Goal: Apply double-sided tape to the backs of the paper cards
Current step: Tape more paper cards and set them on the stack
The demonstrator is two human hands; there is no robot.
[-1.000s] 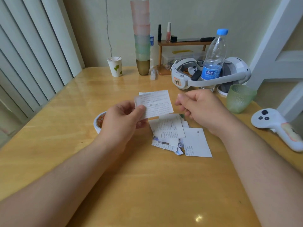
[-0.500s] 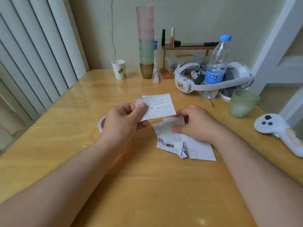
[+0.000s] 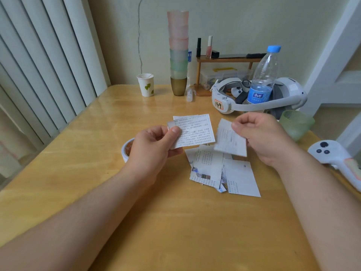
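My left hand (image 3: pixel 154 147) pinches a small stack of printed paper cards (image 3: pixel 197 130) between thumb and fingers, above the wooden table (image 3: pixel 175 222). My right hand (image 3: pixel 261 137) pinches another single card (image 3: pixel 228 140), lifted and tilted just right of the held stack. Below both lies a loose pile of several more cards (image 3: pixel 220 171) on the table. A white roll of double-sided tape (image 3: pixel 126 148) lies behind my left hand, mostly hidden by it.
At the back stand a paper cup (image 3: pixel 146 85), a tall stack of coloured cups (image 3: pixel 178 51), a small wooden shelf (image 3: pixel 224 61), a white headset (image 3: pixel 257 96) and a water bottle (image 3: pixel 263 75). A green glass (image 3: pixel 297 124) and a white controller (image 3: pixel 338 159) sit at the right.
My right hand went down to the pile, took one card and has lifted it up beside the stack. My left hand has kept holding its cards.
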